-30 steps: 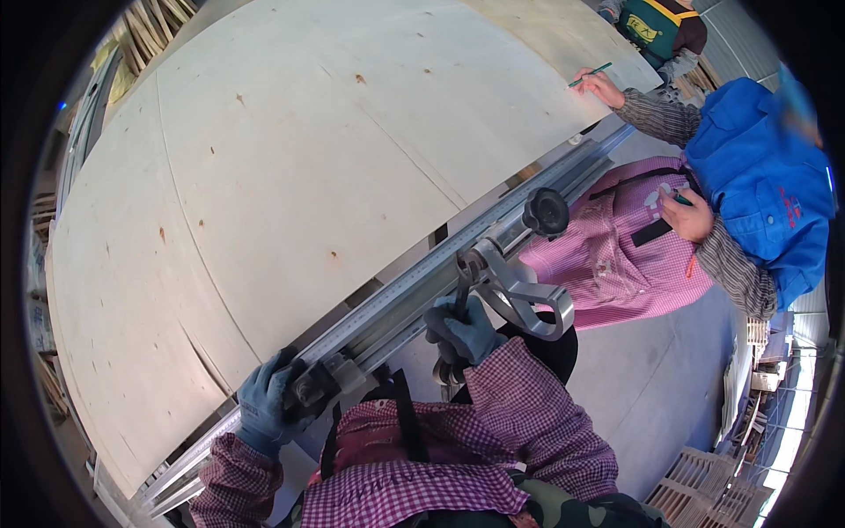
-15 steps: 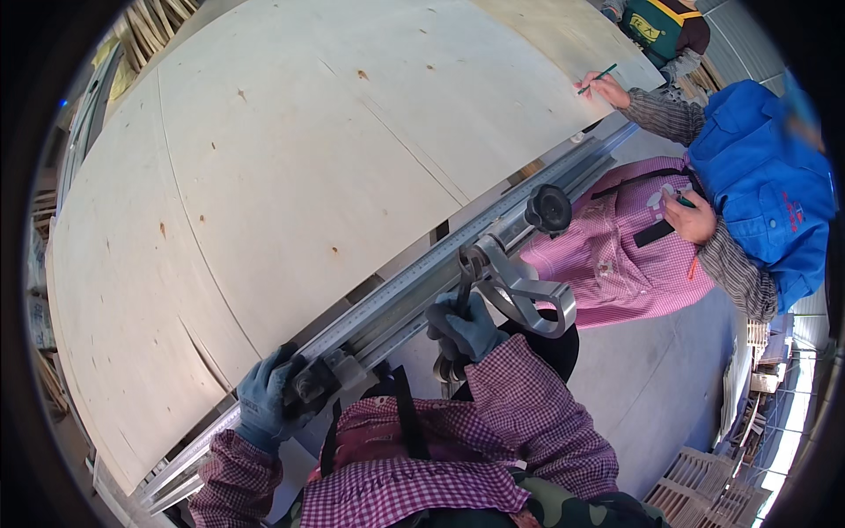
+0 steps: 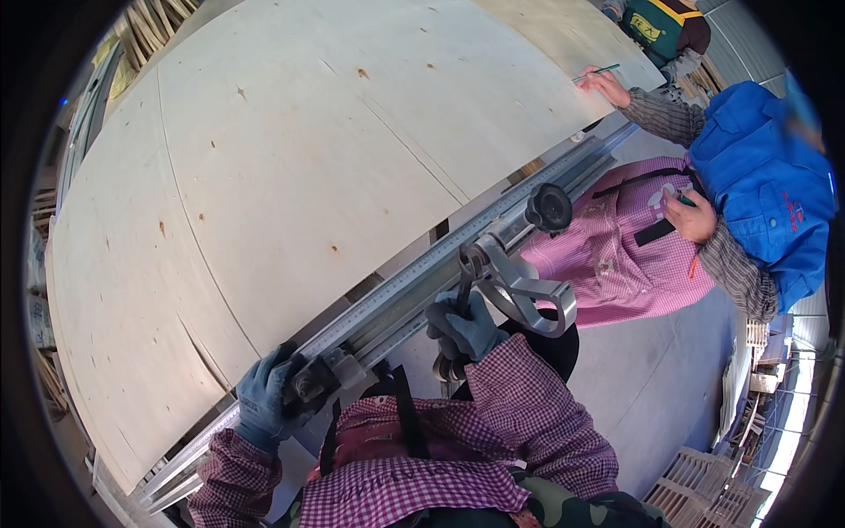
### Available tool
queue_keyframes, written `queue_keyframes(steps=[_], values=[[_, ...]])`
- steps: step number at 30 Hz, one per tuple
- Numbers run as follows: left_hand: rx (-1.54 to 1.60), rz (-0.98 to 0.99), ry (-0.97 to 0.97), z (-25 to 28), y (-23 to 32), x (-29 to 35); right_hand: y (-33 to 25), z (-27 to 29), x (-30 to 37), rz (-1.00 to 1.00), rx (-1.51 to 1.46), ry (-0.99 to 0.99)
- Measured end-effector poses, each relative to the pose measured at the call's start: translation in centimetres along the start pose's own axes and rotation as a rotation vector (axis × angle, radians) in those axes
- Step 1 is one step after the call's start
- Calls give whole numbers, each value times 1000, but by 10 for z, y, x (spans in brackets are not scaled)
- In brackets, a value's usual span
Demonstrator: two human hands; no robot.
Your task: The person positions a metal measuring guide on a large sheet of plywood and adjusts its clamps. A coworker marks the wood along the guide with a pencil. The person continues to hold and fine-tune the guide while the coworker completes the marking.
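A large pale plywood sheet (image 3: pixel 290 167) lies alongside a metal guide rail (image 3: pixel 422 268) with a ruled scale. My left hand (image 3: pixel 262 398), in a grey-blue glove, is closed around a dark clamp block (image 3: pixel 315 380) on the rail at the sheet's near edge. Further right, my gloved right hand (image 3: pixel 471 330) wraps its fingers round a black lever handle (image 3: pixel 464 290). That lever sits below a silver metal bracket (image 3: pixel 528 299) fitted with a round black knob (image 3: pixel 548 209). The palm side of both hands is hidden.
Across the sheet's right end, a person in a blue jacket (image 3: pixel 748 167) holds a green pencil (image 3: pixel 598 73) over the wood. A pink checked apron (image 3: pixel 607 255) hangs beside the rail. Another person (image 3: pixel 656 31) stands beyond. Wooden pallets (image 3: pixel 704 484) are at lower right.
The other person's pencil has tipped flatter, its point shifting slightly up and to the left. My two hands keep their places on the clamp block and lever handle.
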State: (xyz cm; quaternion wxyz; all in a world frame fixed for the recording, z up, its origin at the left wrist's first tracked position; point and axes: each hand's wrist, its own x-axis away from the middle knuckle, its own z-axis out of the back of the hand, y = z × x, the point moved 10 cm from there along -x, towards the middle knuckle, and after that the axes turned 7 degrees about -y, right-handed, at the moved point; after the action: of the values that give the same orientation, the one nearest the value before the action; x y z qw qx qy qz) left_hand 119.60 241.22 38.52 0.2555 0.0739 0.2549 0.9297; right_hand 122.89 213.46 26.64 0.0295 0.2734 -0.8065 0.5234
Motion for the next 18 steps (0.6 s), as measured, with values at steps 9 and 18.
queue_keyframes(steps=[9,18], values=[[-9,-5,-14,3,4,-3,-9,-6,0,42,-66,-43],[-5,-15,0,4,5,-4,-12,-6,-1,81,2,-26]])
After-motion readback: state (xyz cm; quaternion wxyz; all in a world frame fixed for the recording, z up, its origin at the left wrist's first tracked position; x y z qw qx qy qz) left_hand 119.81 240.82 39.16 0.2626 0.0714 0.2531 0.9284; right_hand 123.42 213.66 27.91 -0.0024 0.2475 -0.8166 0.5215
